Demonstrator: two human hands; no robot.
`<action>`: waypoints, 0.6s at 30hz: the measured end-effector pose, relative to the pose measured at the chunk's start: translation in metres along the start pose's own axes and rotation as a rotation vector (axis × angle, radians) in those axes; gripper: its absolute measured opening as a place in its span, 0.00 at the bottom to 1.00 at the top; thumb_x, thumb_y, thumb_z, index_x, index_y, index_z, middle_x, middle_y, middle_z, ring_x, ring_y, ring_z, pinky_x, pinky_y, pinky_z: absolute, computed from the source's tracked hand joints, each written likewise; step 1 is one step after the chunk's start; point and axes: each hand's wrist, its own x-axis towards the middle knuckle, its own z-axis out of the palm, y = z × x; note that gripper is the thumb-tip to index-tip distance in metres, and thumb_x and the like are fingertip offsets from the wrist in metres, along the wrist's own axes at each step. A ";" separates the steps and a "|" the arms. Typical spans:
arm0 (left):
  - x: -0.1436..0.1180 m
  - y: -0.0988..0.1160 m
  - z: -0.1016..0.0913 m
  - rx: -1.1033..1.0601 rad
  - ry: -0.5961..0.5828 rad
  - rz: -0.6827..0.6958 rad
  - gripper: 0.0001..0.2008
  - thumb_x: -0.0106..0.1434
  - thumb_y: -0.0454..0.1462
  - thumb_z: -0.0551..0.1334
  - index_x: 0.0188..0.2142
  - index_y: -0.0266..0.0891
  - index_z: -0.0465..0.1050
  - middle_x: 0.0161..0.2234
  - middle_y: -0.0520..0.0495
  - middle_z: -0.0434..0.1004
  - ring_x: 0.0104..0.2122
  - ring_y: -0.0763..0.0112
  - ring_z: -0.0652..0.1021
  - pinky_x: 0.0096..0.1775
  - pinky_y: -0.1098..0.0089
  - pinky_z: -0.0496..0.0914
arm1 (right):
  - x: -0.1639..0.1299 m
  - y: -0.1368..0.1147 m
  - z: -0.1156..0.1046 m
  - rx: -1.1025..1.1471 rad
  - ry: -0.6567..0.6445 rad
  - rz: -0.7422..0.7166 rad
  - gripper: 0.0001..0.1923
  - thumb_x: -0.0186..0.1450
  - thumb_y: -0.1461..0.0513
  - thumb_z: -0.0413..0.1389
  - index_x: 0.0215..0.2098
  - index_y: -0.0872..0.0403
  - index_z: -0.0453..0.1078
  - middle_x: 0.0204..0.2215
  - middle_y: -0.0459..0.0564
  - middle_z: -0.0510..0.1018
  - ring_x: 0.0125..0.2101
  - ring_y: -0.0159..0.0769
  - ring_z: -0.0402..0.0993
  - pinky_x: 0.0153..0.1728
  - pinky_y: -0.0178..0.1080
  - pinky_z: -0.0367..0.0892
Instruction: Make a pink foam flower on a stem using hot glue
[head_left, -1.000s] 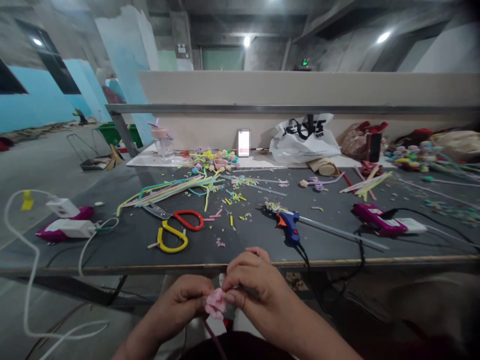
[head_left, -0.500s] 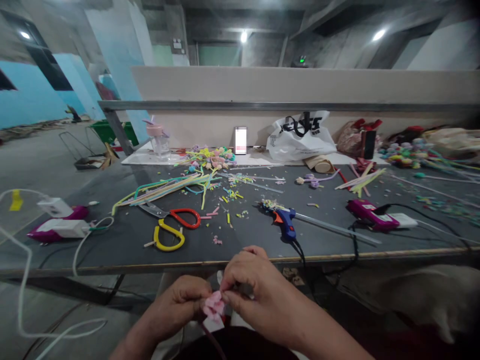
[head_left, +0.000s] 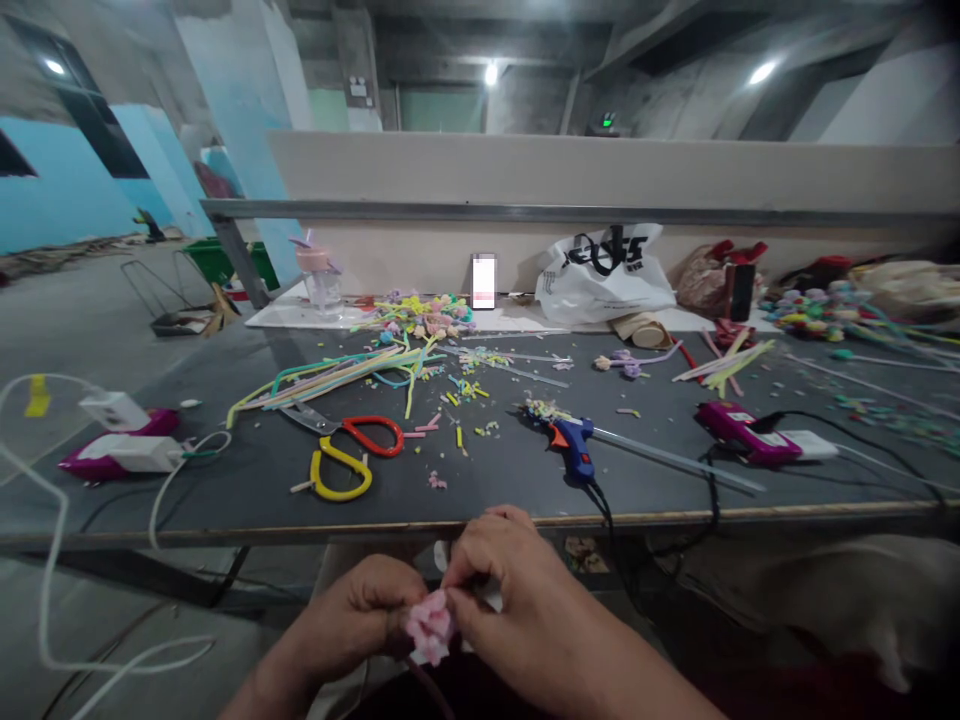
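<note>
I hold a small pink flower [head_left: 430, 627] below the near edge of the desk [head_left: 225, 480], pinched between both hands. Compared with a moment ago, my hands have sunk a little lower and closer to my lap, and the flower looks more bunched, so I judge the petals are being pressed into shape. My left hand [head_left: 360, 622] is curled closed around the flower's left side, knuckles up. My right hand [head_left: 510, 590] arches over it from the right, fingertips narrowed onto the top of the petals. A dark stem seems to trail down from the flower. On the desk beyond the flower lie the scissors [head_left: 346, 452] and, to their right, the blue glue gun [head_left: 571, 446], both untouched.
</note>
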 end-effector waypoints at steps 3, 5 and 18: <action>-0.002 -0.010 0.003 -0.191 0.089 -0.056 0.18 0.52 0.47 0.63 0.17 0.34 0.72 0.16 0.53 0.59 0.17 0.78 0.59 0.20 0.76 0.52 | 0.002 0.001 -0.009 0.092 -0.030 0.016 0.05 0.58 0.68 0.54 0.26 0.53 0.70 0.24 0.43 0.73 0.29 0.31 0.68 0.34 0.36 0.61; -0.003 -0.017 0.005 -0.340 0.124 -0.103 0.19 0.50 0.49 0.64 0.20 0.33 0.71 0.16 0.53 0.61 0.15 0.80 0.59 0.18 0.77 0.51 | 0.005 0.003 -0.013 0.145 -0.018 0.027 0.05 0.60 0.66 0.53 0.32 0.52 0.72 0.28 0.45 0.75 0.32 0.32 0.69 0.34 0.36 0.62; 0.006 0.000 0.010 -0.520 0.196 -0.198 0.16 0.52 0.47 0.64 0.33 0.39 0.67 0.16 0.60 0.56 0.13 0.85 0.49 0.14 0.81 0.46 | 0.009 0.027 0.007 0.420 -0.030 0.104 0.12 0.56 0.69 0.57 0.37 0.51 0.72 0.32 0.45 0.76 0.34 0.32 0.70 0.36 0.36 0.65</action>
